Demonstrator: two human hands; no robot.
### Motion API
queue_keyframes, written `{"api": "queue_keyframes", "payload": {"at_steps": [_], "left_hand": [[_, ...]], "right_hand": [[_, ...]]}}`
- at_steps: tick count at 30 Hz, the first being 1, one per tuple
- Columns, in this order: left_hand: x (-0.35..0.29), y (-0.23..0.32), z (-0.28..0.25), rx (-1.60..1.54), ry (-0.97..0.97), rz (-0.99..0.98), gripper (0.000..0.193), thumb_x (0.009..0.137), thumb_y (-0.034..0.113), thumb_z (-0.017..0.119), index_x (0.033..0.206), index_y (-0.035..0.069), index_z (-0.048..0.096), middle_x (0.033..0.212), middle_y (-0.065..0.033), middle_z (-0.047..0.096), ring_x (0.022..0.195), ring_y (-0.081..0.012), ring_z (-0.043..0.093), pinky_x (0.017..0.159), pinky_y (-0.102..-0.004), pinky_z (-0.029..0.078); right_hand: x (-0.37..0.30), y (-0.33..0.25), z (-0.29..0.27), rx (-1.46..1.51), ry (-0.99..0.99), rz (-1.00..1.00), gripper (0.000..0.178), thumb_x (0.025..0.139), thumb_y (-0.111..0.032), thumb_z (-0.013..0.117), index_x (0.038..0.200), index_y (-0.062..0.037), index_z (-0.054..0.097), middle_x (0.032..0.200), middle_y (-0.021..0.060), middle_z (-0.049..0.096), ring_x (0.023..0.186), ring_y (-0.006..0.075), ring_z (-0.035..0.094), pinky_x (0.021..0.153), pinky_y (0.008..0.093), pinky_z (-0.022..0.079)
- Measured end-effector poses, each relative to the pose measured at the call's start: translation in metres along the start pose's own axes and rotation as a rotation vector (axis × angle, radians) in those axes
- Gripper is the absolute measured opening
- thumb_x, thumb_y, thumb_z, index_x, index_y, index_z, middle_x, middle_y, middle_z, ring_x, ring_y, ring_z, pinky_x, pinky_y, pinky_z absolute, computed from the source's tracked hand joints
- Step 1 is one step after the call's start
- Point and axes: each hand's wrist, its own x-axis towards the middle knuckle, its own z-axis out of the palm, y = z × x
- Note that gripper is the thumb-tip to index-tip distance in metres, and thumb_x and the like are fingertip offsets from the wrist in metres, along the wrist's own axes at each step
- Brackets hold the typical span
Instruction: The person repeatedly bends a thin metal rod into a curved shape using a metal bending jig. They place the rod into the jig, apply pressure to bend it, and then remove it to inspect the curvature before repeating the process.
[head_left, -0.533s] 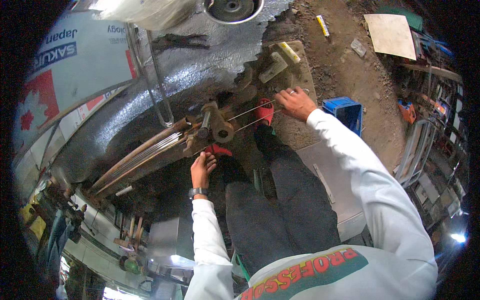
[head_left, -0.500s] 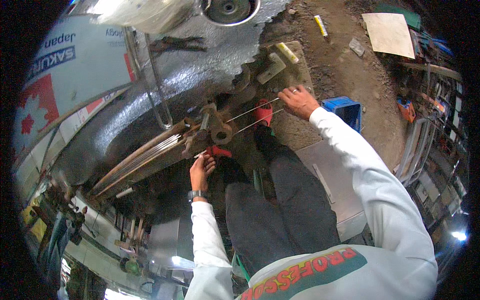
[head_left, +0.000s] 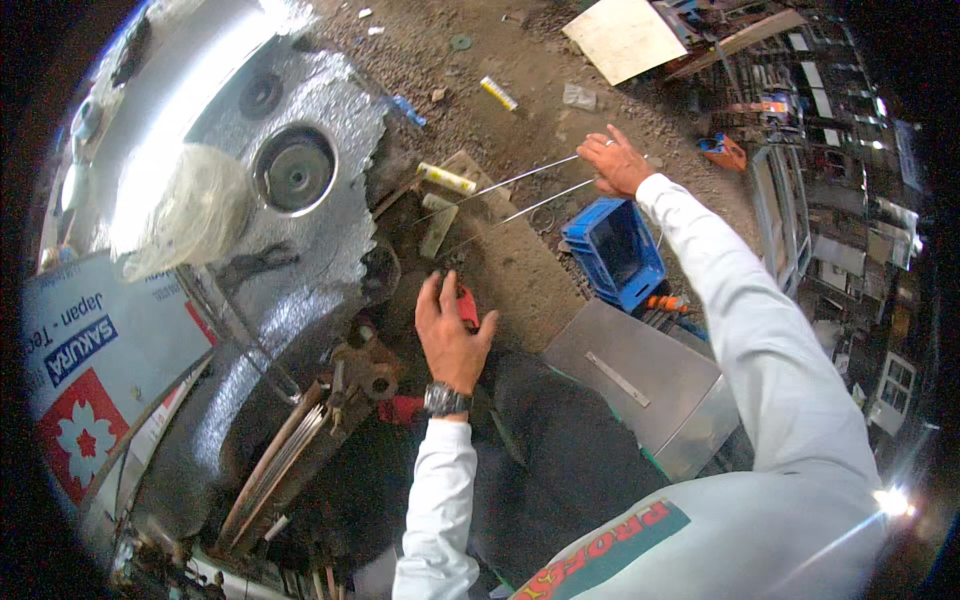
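Note:
At the right, my right hand [head_left: 618, 165] is closed on two thin metal rods [head_left: 535, 172], which slant down and left over the floor, their far ends blurred. My left hand [head_left: 450, 330] is held up with its fingers apart and nothing in it, apart from the rods. Below and left of it stands a rusty metal fixture with a round hollow piece [head_left: 378, 381]. Beside that fixture, a bundle of long thin rods [head_left: 285, 455] lies in a curved trough.
A blue plastic crate [head_left: 612, 252] stands below my right hand, close to a grey metal box [head_left: 630, 375]. A yellow-white tube [head_left: 445, 178] lies beyond my left hand. Jagged silvery sheeting [head_left: 330, 130] covers a surface at upper left. A pale board [head_left: 625, 40] lies far right.
My right hand has drawn the two rods away from the fixture, up and right. My left hand has left the fixture, moved up and right, and opened. The view has shifted right.

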Motion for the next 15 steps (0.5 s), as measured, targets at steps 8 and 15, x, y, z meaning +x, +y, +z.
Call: {"api": "queue_keyframes", "payload": {"at_steps": [8,15], "left_hand": [[0.051,0.086,-0.006,-0.055,-0.278,0.161,0.077,0.077,0.024,0.083,0.141,0.004,0.044,0.130,-0.0220,0.058,0.120,-0.0398,0.057,0.101,-0.0448,0.048],[-0.023,0.175,-0.103,-0.339,-0.164,0.057,0.042,0.085,0.016,0.075,0.120,0.005,0.053,0.091,-0.0174,0.068,0.082,-0.0375,0.069,0.072,-0.0439,0.055]], "right_hand": [[-0.085,0.004,-0.206,0.154,0.230,-0.283,0.078,0.068,-0.023,0.082,0.140,-0.0126,0.052,0.140,0.0086,0.056,0.146,0.0282,0.037,0.125,0.0570,0.014],[-0.199,-0.033,-0.220,1.372,1.034,0.653,0.065,0.088,-0.029,0.074,0.144,-0.0050,0.052,0.141,0.0147,0.059,0.136,0.0335,0.051,0.114,0.0491,0.038]]}}
